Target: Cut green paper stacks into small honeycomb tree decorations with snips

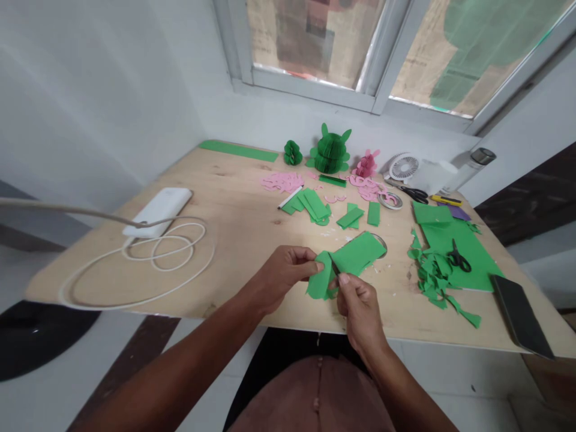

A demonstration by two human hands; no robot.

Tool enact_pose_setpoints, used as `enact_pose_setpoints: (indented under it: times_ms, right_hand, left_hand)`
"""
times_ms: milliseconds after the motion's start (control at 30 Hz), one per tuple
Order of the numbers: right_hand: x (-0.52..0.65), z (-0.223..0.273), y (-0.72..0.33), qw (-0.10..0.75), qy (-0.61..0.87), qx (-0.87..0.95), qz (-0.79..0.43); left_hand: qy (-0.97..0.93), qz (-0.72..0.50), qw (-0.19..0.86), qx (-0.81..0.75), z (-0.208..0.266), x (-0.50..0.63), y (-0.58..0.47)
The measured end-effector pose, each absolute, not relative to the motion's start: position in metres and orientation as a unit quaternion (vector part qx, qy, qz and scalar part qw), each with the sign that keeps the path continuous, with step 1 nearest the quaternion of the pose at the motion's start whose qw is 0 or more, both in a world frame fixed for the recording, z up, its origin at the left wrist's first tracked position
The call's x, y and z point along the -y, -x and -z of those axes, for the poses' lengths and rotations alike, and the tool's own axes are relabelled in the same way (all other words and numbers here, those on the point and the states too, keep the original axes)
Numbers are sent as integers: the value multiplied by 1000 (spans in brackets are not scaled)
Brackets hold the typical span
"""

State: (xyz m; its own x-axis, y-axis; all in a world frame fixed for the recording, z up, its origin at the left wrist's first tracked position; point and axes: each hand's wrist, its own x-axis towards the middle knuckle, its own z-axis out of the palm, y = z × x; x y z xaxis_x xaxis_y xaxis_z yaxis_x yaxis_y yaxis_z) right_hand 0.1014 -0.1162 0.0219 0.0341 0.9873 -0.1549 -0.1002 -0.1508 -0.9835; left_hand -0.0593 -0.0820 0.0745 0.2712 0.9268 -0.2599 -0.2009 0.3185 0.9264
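My left hand [294, 264] pinches a folded piece of green paper [319, 281] just above the front part of the table. Closed round a pair of scissors [334, 264], my right hand [359, 303] holds the dark blades against the right side of that paper; the handles are hidden in my fingers. Just behind lies a stack of green paper strips [362, 249], partly over a round ring [381, 246]. More green rectangles [315, 205] and a pair of short strips [351, 216] lie farther back.
Green scraps [434, 273], small scissors [459, 258] and a black phone [522, 315] lie on the right. Along the back stand green [330, 153] and pink [366, 165] paper figures, a white fan [404, 168] and a bottle [472, 165]. A power bank [159, 210] with looped cable sits left.
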Motion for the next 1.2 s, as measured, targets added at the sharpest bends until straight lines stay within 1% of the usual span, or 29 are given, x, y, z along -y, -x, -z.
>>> enact_pose_setpoints:
  times_ms: [167, 667, 1200]
  right_hand:
    - [117, -21, -102, 488, 523, 440, -543]
    - [119, -27, -115, 435, 531, 499, -530]
    - [118, -32, -115, 424, 522, 511, -535]
  left_hand:
    - [-442, -385, 676, -446, -76, 79, 66]
    - [-514, -271, 682, -445, -91, 65, 82]
    - [-568, -222, 672, -420, -99, 60, 84]
